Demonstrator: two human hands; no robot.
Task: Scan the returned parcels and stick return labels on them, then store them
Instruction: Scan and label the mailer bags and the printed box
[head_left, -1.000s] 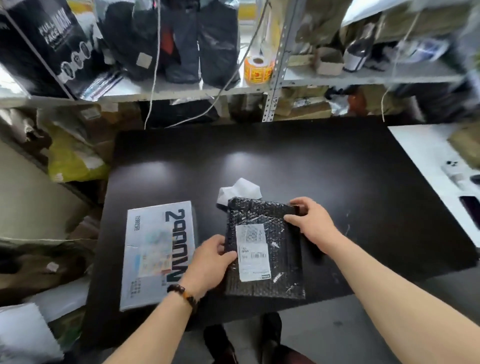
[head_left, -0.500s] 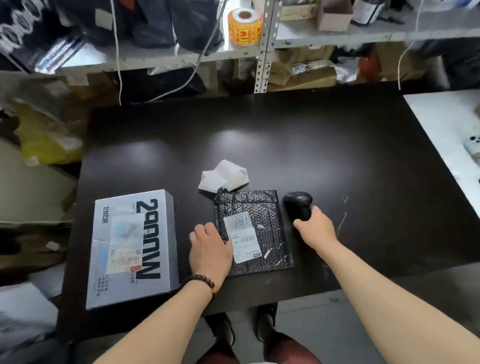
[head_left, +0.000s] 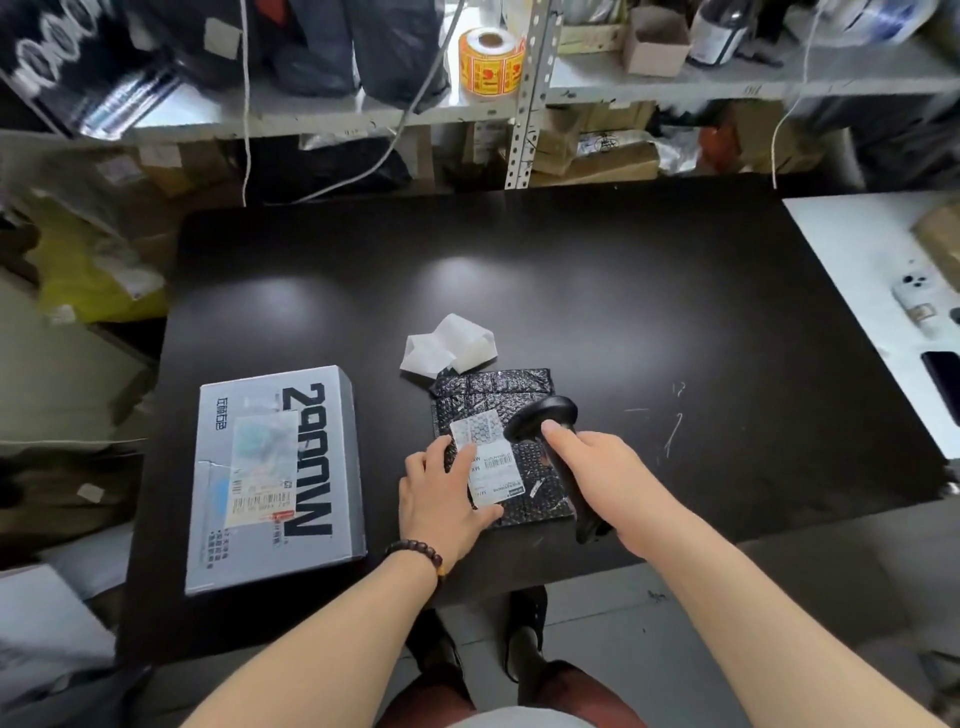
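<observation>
Left hand flat, palm down; right hand tight round the scanner.

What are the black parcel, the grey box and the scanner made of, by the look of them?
The black parcel looks like a glossy plastic bubble mailer: quilted, glinting cells. The grey box seems printed cardboard, smooth satin, with crisp folded edges. The scanner is probably matte black moulded plastic; little shine shows.

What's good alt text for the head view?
A person's right hand holds a black barcode scanner over the white label of a black bubble mailer, which the left hand presses onto a black table. A grey box lies to its left.
</observation>
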